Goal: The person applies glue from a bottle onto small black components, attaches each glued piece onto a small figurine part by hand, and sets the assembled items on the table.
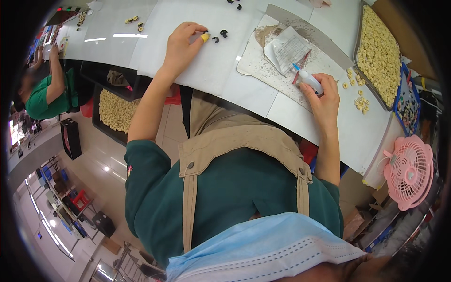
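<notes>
My left hand (182, 50) rests over the white tabletop, fingers pinched, with a yellow cover on one fingertip. A small black piece (206, 31) shows at the fingertips; its exact kind is too small to tell. Just right of them lie two loose black curved pieces (224, 33). My right hand (324, 96) is wrapped round a small white squeeze bottle (309, 80), tilted so its blue tip points up and left. That tip is over a crumpled printed paper sheet (290, 50), which lies on a stained white board (251, 58).
At the right stands a large tray (361, 42) full of pale yellow ring-like pieces, with several loose ones (361, 104) beside it. Behind it are a blue tray (407, 105) and a pink fan (408, 173). Another tray (96, 115) sits below the table, left. A co-worker in green (49, 96) sits far left.
</notes>
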`<state>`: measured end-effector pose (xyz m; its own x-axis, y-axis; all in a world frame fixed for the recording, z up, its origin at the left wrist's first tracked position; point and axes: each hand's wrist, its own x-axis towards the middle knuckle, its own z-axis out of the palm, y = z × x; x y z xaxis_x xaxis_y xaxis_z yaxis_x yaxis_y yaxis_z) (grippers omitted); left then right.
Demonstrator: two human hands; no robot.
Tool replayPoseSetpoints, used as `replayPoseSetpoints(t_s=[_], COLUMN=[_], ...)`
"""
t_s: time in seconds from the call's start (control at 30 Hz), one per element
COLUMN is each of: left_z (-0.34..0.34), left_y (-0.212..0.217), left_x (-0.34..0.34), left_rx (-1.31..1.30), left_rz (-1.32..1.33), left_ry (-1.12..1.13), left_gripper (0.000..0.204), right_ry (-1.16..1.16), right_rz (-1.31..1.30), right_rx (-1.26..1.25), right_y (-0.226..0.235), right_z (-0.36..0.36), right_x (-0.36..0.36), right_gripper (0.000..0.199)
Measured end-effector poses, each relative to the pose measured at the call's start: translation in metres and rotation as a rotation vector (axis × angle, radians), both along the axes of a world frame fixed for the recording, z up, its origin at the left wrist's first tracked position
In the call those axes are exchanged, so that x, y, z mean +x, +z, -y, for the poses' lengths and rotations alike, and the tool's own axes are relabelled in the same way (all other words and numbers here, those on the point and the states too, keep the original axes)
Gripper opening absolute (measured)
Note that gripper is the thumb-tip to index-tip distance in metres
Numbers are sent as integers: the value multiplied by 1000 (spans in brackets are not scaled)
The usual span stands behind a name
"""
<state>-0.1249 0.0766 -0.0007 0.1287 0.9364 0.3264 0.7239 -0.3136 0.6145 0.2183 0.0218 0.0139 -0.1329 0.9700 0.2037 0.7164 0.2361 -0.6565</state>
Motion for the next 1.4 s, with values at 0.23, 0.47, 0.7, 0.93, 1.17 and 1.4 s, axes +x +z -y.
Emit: replayPoseSetpoints(t_s=[0.23,0.47,0.7,0.93,1.17,1.4], left_z=[91,130,135,138,140,140], left_y=[10,-3,-8,0,2,3], left_x=[68,104,105,106,106,106], left_rx=[-557,-837,-806,-885,-905,-910], left_rz=[1008,1381,1389,1378,1393,1398], left_ry=[-135,-125,-110,-96,-111,-117], left_gripper=[24,30,30,30,30,29], right_ry=[-22,137,128,64,119,144], right_rz=[-444,-631,-561,-404,-365,-338], right_rx=[-51,-30,158,265,301,247], right_y=[9,9,-2,-1,2,9], right_z=[37,71,79,85,83,83], right_x=[-10,-27,-31,-34,-40,-41], right_gripper=[29,25,24,25,25,25])
